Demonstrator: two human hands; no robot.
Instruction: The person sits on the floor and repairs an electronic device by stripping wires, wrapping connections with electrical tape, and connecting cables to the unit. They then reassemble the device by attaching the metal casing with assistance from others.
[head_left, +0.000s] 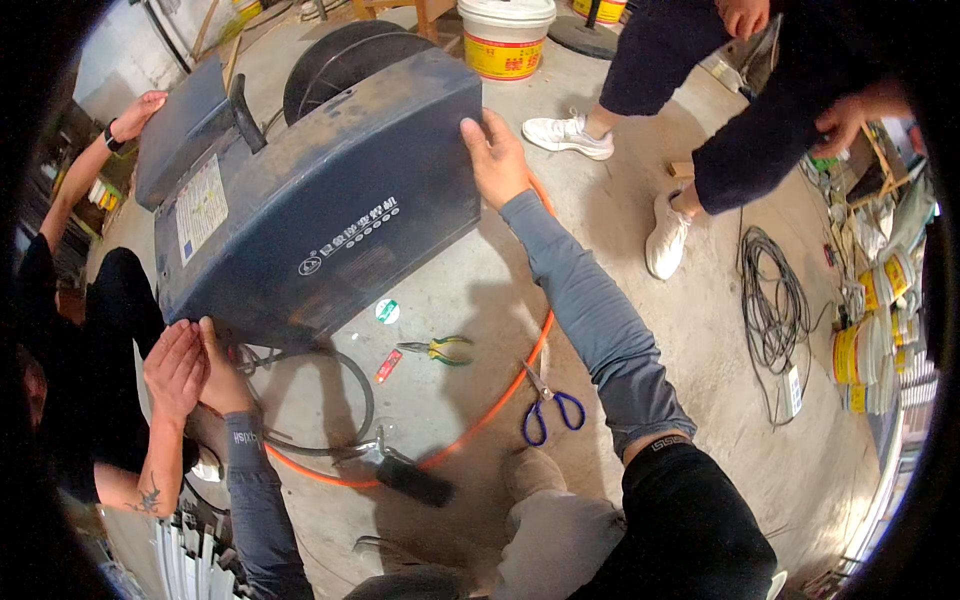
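A large dark blue-grey metal machine casing [370,190] with a black handle on top is tilted in front of me. My right hand [497,160] grips its right end, thumb on the front panel and fingers round the edge. At its lower left corner my left hand [222,378] holds on, thumb up, partly hidden behind a co-worker's hand [175,370]. That person's other hand [138,115] rests on the casing's far left end. Below the casing, green-and-yellow pliers [437,350] and blue-handled scissors [545,405] lie on the concrete floor.
An orange hose [470,440] curves across the floor near a black-handled tool [415,480]. Behind the casing are a black wheel [340,65] and a white-and-yellow bucket [505,40]. Another person's white shoe [665,237] stands right, near a coiled black cable [775,310].
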